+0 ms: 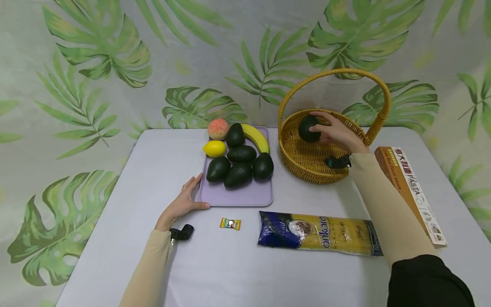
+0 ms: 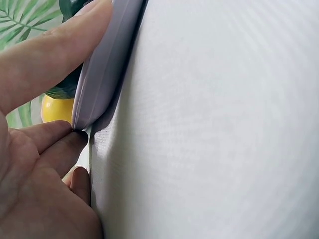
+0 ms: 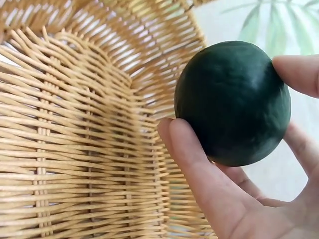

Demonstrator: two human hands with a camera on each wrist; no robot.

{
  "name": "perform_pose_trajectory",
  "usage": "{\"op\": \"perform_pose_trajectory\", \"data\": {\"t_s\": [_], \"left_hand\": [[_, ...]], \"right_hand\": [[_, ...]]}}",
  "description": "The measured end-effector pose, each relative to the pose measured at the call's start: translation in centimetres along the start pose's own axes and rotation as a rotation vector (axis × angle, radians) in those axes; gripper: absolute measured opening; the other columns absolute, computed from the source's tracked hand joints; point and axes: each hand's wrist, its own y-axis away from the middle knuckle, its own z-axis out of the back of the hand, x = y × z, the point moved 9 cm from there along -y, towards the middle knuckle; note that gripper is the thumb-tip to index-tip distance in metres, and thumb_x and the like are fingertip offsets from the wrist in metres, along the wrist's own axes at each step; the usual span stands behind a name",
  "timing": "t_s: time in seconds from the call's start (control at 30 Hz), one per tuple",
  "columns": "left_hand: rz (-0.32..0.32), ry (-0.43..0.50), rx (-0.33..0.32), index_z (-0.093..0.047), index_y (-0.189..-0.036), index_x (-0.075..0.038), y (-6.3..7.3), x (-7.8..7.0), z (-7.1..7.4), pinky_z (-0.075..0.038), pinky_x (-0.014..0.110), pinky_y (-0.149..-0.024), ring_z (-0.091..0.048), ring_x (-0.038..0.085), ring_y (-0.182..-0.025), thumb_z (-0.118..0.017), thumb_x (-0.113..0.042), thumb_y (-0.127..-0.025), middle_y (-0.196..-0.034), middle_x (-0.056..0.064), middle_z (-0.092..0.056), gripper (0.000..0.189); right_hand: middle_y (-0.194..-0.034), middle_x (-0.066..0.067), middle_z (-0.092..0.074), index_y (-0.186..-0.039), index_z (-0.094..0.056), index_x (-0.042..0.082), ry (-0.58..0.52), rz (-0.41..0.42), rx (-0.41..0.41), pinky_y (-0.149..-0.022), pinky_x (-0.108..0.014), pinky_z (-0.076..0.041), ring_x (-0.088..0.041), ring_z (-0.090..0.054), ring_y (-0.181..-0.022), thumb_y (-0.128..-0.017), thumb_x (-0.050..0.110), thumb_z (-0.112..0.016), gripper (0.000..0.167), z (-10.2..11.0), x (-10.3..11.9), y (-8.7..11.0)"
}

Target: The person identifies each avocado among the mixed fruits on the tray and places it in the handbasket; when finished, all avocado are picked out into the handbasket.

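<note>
– What fills the background?
– A leaf-print backdrop (image 1: 268, 21) hangs behind a bench (image 1: 245, 277) covered in white cloth.

– And on the bench?
– A wicker basket (image 1: 295, 170) with a tall arched handle stands at the rear right. Just to its left lies a lilac tray (image 1: 238, 198) of fruit.

– The packages?
– A blue-and-yellow bag of pasta (image 1: 333, 233) lies across the front; a brown-and-white pasta box (image 1: 413, 187) rests at far right, beside the right sleeve (image 1: 387, 209).

– Whose hands are at work?
– A person's. The left hand (image 1: 186, 198), fingers spread wide, touches the tray's near left corner, thumb at the rim; the right hand (image 1: 337, 132) reaches over the basket, its fingers curled around a fruit.

– Which fruits are seen?
– A banana (image 1: 256, 138) curves along the tray's rear right. The dark green avocado (image 3: 232, 102) is in the right hand, held at the basket's opening; five more avocados (image 1: 238, 175) crowd the tray. A peach (image 1: 218, 129) sits at the rear left corner, a lemon (image 1: 215, 149) just in front of it.

– The smallest item?
– A wrapped candy (image 1: 230, 224), on the bench between tray and viewer.
</note>
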Motion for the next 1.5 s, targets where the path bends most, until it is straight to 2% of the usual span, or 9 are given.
{"op": "perform_pose_trajectory", "data": {"t_s": [0.13,0.3,0.4,0.63,0.87,1.0,1.2,1.3,1.5], "left_hand": [[-0.003,0.001,-0.002,-0.011,-0.155,-0.019,-0.1,0.0,0.0,-0.008,0.065,-0.106,0.004,0.04,-0.142,-0.082,-0.025,-0.076,-0.157,0.021,0.005,0.106],[-0.004,0.007,0.004,-0.011,-0.155,-0.02,-0.1,0.0,0.0,-0.008,0.065,-0.106,0.004,0.04,-0.142,-0.082,-0.025,-0.077,-0.157,0.021,0.006,0.106],[-0.011,0.004,0.004,-0.012,-0.155,-0.019,-0.2,-0.2,0.0,-0.008,0.065,-0.106,0.003,0.04,-0.142,-0.082,-0.025,-0.076,-0.156,0.021,0.006,0.106],[-0.01,0.003,0.007,-0.011,-0.155,-0.018,-0.3,-0.6,0.0,-0.008,0.065,-0.106,0.004,0.04,-0.142,-0.082,-0.025,-0.076,-0.156,0.021,0.007,0.107],[-0.007,0.007,0.003,-0.011,-0.155,-0.016,-0.1,-0.8,0.1,-0.007,0.066,-0.105,0.004,0.041,-0.142,-0.082,-0.024,-0.076,-0.156,0.022,0.007,0.107],[-0.007,0.004,0.003,-0.011,-0.155,-0.017,0.0,-0.7,0.1,-0.008,0.066,-0.105,0.004,0.041,-0.141,-0.082,-0.025,-0.076,-0.156,0.022,0.007,0.107],[-0.005,0.01,0.001,-0.011,-0.155,-0.017,0.0,-0.5,0.0,-0.008,0.066,-0.105,0.004,0.041,-0.142,-0.082,-0.025,-0.076,-0.156,0.022,0.006,0.107],[0.0,0.009,-0.001,-0.011,-0.155,-0.018,0.1,-0.3,0.0,-0.008,0.066,-0.106,0.003,0.041,-0.142,-0.082,-0.025,-0.076,-0.156,0.022,0.006,0.106],[0.001,0.007,-0.004,-0.011,-0.155,-0.018,0.1,-0.2,0.0,-0.008,0.066,-0.105,0.003,0.04,-0.142,-0.082,-0.025,-0.076,-0.156,0.022,0.006,0.106]], "right_hand": [[-0.141,-0.022,-0.027,-0.154,-0.017,0.02,-0.024,-0.03,-0.02,-0.086,-0.043,-0.05,-0.013,-0.044,-0.057,-0.098,0.022,-0.053,0.067,-0.1,-0.5,-1.1],[-0.152,-0.024,-0.015,-0.155,-0.012,0.016,-0.081,-0.074,-0.077,-0.09,-0.047,-0.048,-0.014,-0.058,-0.076,-0.099,0.022,-0.052,0.069,-0.2,-1.2,-2.0],[-0.153,-0.027,-0.013,-0.155,-0.007,0.011,-0.084,-0.11,-0.098,-0.092,-0.046,-0.046,-0.022,-0.064,-0.086,-0.1,0.02,-0.048,0.068,-0.6,-1.6,-2.3],[-0.151,-0.029,-0.015,-0.153,-0.008,0.004,-0.012,-0.175,-0.032,-0.098,-0.05,-0.04,-0.044,-0.051,-0.117,-0.102,0.014,-0.042,0.063,-1.9,-2.2,-2.5],[-0.152,-0.029,-0.014,-0.153,-0.009,0.004,0.052,-0.151,0.037,-0.099,-0.05,-0.04,-0.046,-0.046,-0.121,-0.102,0.015,-0.042,0.062,-2.2,-1.8,-2.0],[-0.147,-0.032,-0.022,-0.153,-0.013,0.003,0.087,-0.115,0.046,-0.094,-0.046,-0.045,-0.043,-0.053,-0.114,-0.102,0.017,-0.044,0.061,-2.2,-1.1,-1.2],[-0.138,-0.031,-0.034,-0.15,-0.024,0.001,0.146,0.03,0.037,-0.077,-0.035,-0.054,-0.03,-0.064,-0.096,-0.101,0.017,-0.048,0.056,-2.3,1.2,0.4],[-0.136,-0.029,-0.038,-0.147,-0.03,0.001,0.146,0.118,0.067,-0.077,-0.032,-0.054,-0.029,-0.064,-0.098,-0.101,0.018,-0.048,0.052,-3.5,2.7,1.9],[-0.133,-0.026,-0.043,-0.145,-0.034,0.0,0.166,0.231,0.167,-0.085,-0.045,-0.051,-0.041,-0.059,-0.104,-0.101,0.017,-0.05,0.05,-7.4,4.6,4.6]]}}
